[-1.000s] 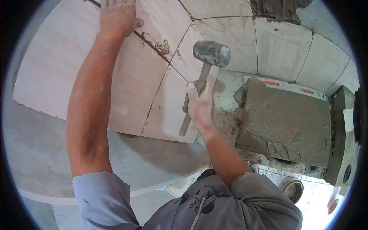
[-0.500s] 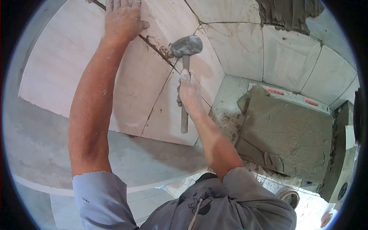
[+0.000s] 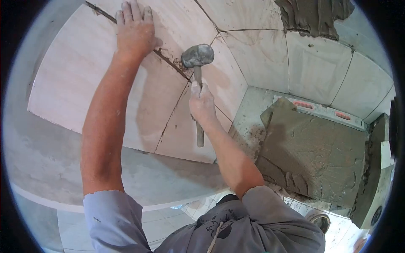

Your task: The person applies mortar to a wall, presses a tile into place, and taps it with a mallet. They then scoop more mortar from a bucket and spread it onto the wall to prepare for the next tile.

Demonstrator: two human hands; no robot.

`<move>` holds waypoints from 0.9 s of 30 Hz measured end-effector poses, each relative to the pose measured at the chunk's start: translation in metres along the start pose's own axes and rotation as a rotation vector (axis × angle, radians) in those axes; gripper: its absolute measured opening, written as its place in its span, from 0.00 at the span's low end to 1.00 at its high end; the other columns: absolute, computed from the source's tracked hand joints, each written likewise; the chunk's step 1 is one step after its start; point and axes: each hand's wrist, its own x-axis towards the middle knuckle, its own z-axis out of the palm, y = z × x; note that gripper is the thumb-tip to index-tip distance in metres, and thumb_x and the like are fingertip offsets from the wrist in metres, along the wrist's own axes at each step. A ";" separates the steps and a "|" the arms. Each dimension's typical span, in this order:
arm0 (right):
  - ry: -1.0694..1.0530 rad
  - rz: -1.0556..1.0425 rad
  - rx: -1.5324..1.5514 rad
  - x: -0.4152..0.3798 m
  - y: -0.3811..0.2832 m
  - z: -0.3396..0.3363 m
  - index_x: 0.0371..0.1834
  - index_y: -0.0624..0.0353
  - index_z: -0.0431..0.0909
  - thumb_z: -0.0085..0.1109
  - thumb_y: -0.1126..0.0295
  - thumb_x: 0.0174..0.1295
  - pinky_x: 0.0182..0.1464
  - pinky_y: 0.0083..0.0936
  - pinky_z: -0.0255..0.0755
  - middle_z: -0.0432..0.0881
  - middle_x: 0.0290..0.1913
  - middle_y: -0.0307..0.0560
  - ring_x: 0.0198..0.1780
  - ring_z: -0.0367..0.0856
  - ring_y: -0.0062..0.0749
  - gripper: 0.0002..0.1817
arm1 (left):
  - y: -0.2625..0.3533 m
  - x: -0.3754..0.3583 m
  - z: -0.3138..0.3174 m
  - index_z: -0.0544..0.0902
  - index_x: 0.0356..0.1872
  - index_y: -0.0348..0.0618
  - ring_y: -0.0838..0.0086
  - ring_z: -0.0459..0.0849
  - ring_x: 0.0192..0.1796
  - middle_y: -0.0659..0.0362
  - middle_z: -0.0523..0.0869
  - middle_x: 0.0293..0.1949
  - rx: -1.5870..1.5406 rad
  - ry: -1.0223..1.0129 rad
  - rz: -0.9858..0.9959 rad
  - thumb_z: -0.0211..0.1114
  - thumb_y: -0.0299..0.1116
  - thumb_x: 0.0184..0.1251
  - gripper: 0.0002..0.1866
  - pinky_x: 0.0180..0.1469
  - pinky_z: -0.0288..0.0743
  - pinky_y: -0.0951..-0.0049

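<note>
My left hand [image 3: 135, 33] lies flat with fingers spread on a pale wall tile [image 3: 80, 71], over the dark joint at its upper edge. In my right hand [image 3: 202, 103] is a rubber mallet [image 3: 197, 55], gripped around its handle. The mallet's grey head is up, close over the tiled wall near where several joints meet. Crumbs of mortar [image 3: 176, 63] sit in the open joint just left of the mallet head. Below my right hand, a smaller tile [image 3: 190, 135] fills the corner of the wall.
To the right is a mortar-covered slab [image 3: 316, 143], with a spirit level [image 3: 322, 111] lying along its far edge against the tiled side wall [image 3: 316, 67]. Wet mortar [image 3: 314, 17] clings above those tiles. A round bucket [image 3: 319, 221] stands on the floor below.
The mallet and my right hand have shifted slightly left and the mallet head a little down. My left hand stays on the tile, its fingers showing more as the view tilts up.
</note>
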 end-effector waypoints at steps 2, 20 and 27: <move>-0.031 0.049 0.028 -0.001 -0.005 -0.002 0.44 0.67 0.69 0.42 0.55 0.73 0.41 0.53 0.70 0.78 0.30 0.73 0.38 0.78 0.69 0.21 | 0.007 -0.006 0.008 0.66 0.70 0.40 0.42 0.53 0.75 0.38 0.58 0.72 0.042 0.028 -0.015 0.75 0.51 0.49 0.47 0.73 0.48 0.43; 0.058 -0.024 0.294 0.001 0.003 -0.006 0.39 0.67 0.68 0.41 0.56 0.74 0.35 0.48 0.67 0.75 0.23 0.63 0.28 0.76 0.60 0.20 | 0.018 -0.004 -0.008 0.58 0.75 0.46 0.38 0.46 0.76 0.35 0.50 0.74 0.065 -0.139 -0.037 0.78 0.52 0.44 0.56 0.73 0.43 0.39; 0.057 0.002 0.211 -0.014 0.014 0.006 0.40 0.64 0.68 0.42 0.57 0.74 0.35 0.49 0.67 0.77 0.24 0.63 0.30 0.76 0.63 0.18 | 0.020 -0.009 -0.001 0.58 0.75 0.49 0.39 0.45 0.77 0.35 0.49 0.74 0.067 -0.131 -0.011 0.77 0.53 0.44 0.56 0.72 0.42 0.37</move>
